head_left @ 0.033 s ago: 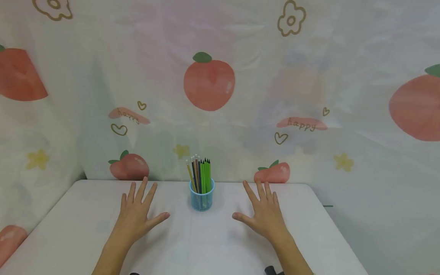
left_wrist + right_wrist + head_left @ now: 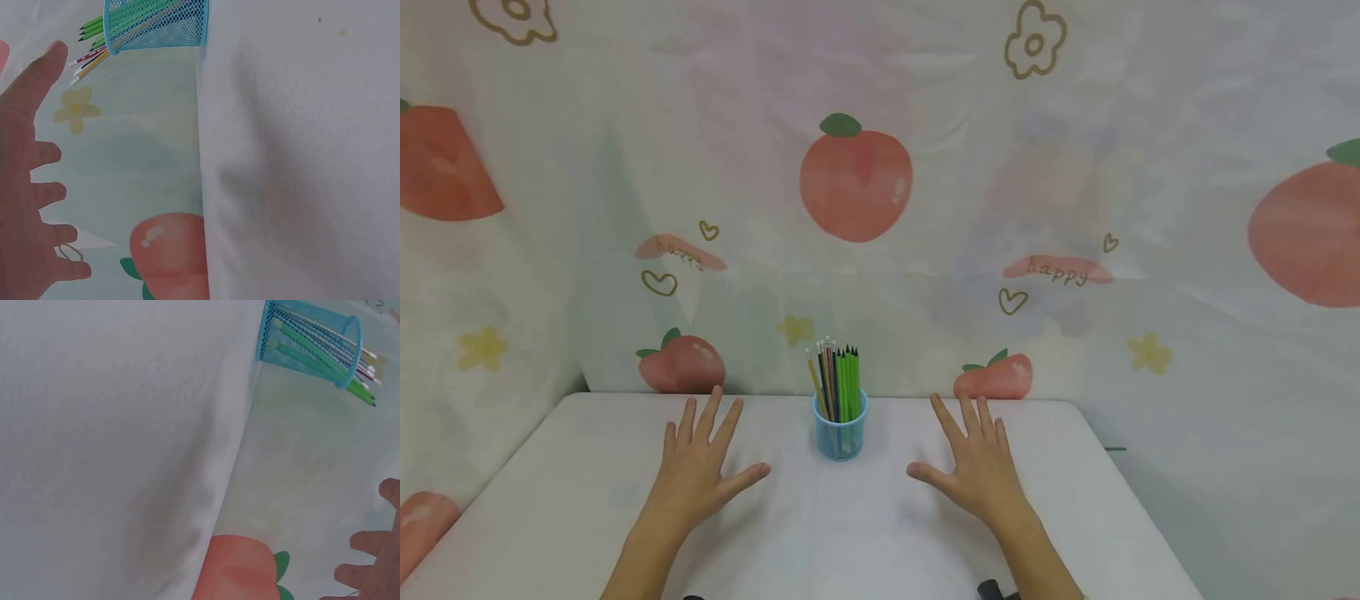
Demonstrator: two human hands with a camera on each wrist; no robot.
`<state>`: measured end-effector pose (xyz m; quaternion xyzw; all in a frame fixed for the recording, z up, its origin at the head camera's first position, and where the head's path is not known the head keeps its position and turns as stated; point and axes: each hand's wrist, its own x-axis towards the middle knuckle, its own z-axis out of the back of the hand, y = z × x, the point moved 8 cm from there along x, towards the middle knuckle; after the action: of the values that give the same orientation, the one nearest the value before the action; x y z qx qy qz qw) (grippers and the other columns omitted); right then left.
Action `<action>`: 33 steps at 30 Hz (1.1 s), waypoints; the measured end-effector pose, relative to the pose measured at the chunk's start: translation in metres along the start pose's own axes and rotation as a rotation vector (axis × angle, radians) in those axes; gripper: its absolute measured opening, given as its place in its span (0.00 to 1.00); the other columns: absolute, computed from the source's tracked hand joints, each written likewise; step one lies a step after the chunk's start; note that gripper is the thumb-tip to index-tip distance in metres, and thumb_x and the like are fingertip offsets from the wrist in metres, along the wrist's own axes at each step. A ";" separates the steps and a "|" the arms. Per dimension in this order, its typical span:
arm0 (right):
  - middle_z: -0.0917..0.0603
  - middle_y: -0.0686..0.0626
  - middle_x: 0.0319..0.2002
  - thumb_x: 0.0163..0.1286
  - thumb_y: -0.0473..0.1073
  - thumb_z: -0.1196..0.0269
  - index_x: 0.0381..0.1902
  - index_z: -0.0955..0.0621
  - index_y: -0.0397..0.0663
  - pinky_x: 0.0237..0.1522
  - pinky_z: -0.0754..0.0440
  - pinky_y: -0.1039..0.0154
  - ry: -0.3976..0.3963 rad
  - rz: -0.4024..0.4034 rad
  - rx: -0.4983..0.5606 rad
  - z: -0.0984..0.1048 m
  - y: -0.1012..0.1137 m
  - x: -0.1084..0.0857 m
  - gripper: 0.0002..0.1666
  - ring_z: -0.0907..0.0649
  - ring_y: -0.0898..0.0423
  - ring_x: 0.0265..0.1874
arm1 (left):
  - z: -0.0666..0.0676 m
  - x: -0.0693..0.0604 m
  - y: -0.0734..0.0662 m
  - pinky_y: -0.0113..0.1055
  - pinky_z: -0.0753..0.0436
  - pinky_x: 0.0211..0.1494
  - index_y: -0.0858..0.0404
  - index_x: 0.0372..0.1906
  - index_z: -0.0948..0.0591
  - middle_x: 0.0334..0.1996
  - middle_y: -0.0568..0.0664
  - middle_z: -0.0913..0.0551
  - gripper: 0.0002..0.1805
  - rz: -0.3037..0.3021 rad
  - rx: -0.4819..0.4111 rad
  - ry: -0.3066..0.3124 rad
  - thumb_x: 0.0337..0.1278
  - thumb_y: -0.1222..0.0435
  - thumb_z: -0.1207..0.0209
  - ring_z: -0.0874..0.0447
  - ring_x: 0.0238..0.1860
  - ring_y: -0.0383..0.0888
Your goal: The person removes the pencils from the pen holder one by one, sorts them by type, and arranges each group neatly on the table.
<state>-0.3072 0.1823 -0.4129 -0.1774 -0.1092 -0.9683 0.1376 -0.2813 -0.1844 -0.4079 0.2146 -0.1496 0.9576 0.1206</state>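
Observation:
A light blue mesh pencil cup point(image 2: 839, 442) stands upright near the back of the white table, between the two hands. Inside it are several green pencils point(image 2: 848, 383) with black tips up, and several other pencils point(image 2: 826, 379) in yellow, dark and reddish colours with their eraser ends up. To the left of the cup, my left hand point(image 2: 696, 475) hovers above the table with fingers spread, holding nothing. My right hand point(image 2: 985, 471) mirrors it on the other side, fingers also spread and apart from the cup. Both wrist views show the cup lying sideways in the picture, with bare fingers nearby.
The white table point(image 2: 820, 533) reaches back to a fabric backdrop point(image 2: 880, 308) printed with peaches, flowers and hearts. A small black object point(image 2: 990, 589) shows at the bottom edge by the right forearm, and another dark bit point(image 2: 693, 597) by the left one.

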 end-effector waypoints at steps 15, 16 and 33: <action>0.45 0.39 0.78 0.54 0.79 0.37 0.80 0.45 0.64 0.70 0.43 0.29 0.022 0.017 0.129 -0.006 0.009 -0.002 0.62 0.46 0.34 0.76 | -0.003 -0.002 -0.004 0.77 0.42 0.64 0.61 0.75 0.36 0.76 0.64 0.43 0.53 -0.017 -0.075 -0.012 0.50 0.36 0.35 0.49 0.73 0.75; 0.44 0.39 0.78 0.55 0.78 0.36 0.80 0.45 0.63 0.70 0.42 0.29 0.023 0.019 0.150 -0.007 0.009 -0.001 0.61 0.45 0.34 0.76 | -0.005 -0.001 -0.004 0.77 0.41 0.65 0.61 0.75 0.37 0.76 0.63 0.43 0.53 -0.014 -0.112 -0.004 0.51 0.36 0.35 0.49 0.73 0.75; 0.40 0.44 0.77 0.70 0.66 0.42 0.80 0.50 0.64 0.69 0.40 0.31 0.205 -0.018 0.772 -0.031 0.051 0.054 0.49 0.39 0.39 0.75 | -0.051 0.049 -0.025 0.55 0.32 0.71 0.57 0.79 0.45 0.76 0.58 0.40 0.33 0.178 -1.132 0.171 0.76 0.57 0.49 0.38 0.74 0.59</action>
<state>-0.3502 0.1137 -0.4127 -0.0141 -0.4522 -0.8700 0.1959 -0.3362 -0.1354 -0.4244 0.0251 -0.6456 0.7489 0.1473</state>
